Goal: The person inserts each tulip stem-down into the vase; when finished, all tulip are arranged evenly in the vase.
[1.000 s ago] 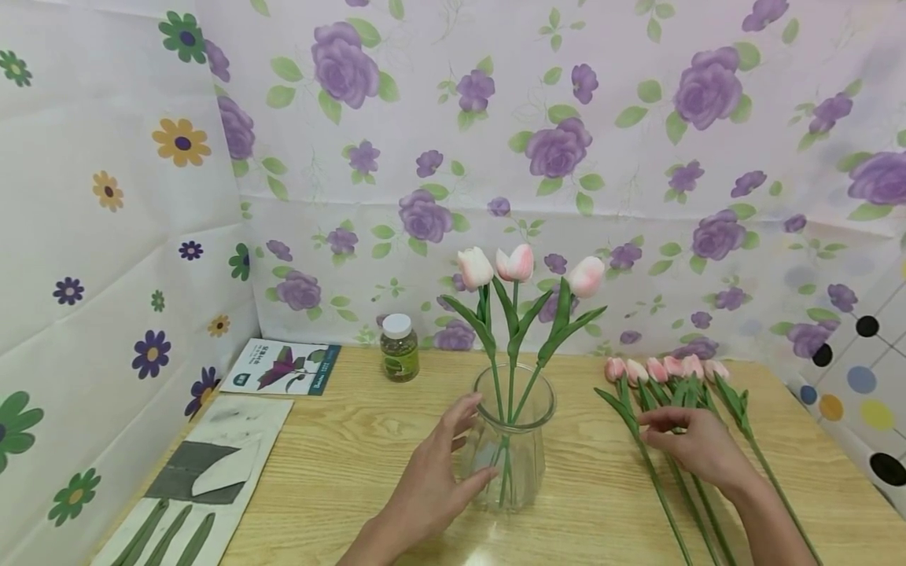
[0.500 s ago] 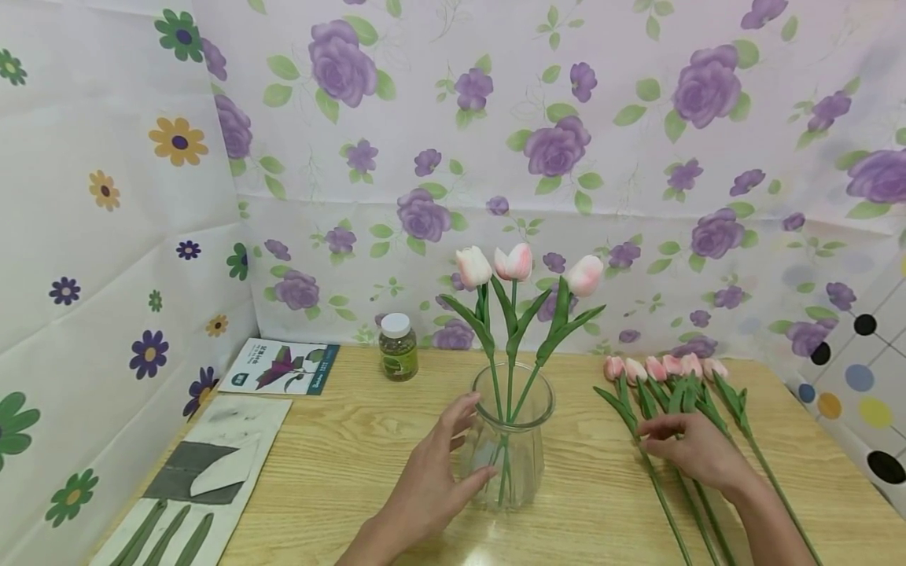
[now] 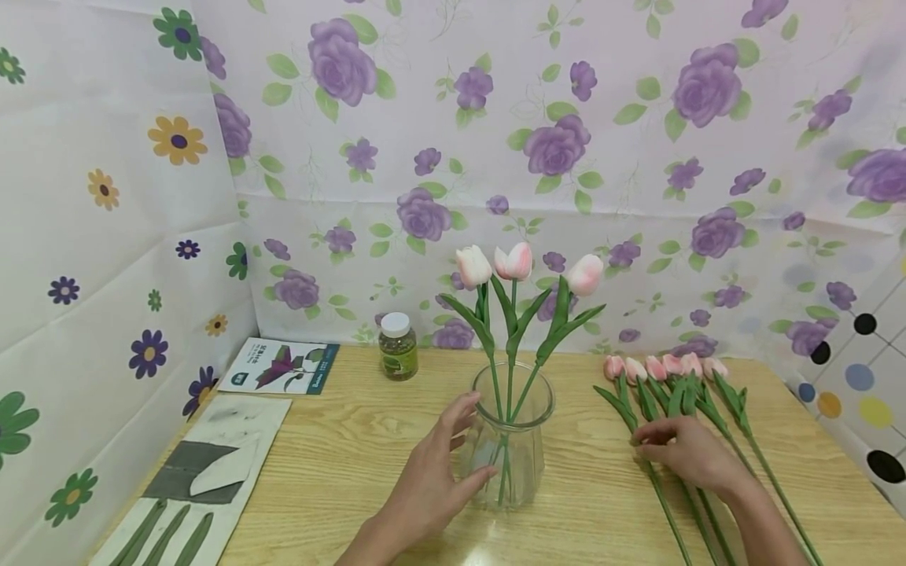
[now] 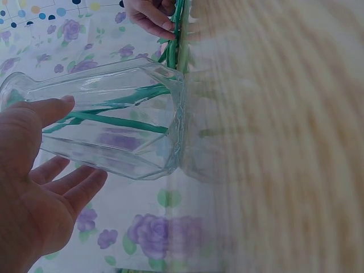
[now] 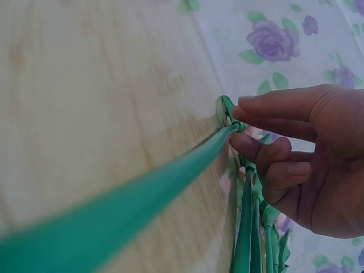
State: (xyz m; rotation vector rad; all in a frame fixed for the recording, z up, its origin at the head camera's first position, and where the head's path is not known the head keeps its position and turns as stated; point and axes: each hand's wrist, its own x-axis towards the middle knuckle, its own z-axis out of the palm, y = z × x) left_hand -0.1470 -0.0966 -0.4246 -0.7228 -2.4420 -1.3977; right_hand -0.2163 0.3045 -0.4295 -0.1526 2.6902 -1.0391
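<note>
A clear glass vase (image 3: 527, 460) stands upright at the middle of the table, holding three pale pink tulips (image 3: 513, 262). My left hand (image 3: 428, 479) spreads around the vase's left side, thumb across the front and fingertips near the rim; in the left wrist view its fingers are only loosely bent beside the glass (image 4: 131, 153). To the right, several more pink tulips (image 3: 672, 366) lie side by side. My right hand (image 3: 690, 454) is over their stems, and its thumb and forefinger pinch the leftmost tulip's stem (image 5: 170, 176) just below the leaves.
Behind the vase to the left is a white-capped jar (image 3: 399, 350). A printed leaflet (image 3: 283, 368) and a grey-and-white cloth or sheet (image 3: 233, 417) lie along the left edge of the wooden table (image 3: 340, 456). Flowered curtains (image 3: 425, 94) hang at the back and sides.
The right hand has shifted slightly left and closed in on the leftmost tulip's stem. The left hand and the vase stay where they were.
</note>
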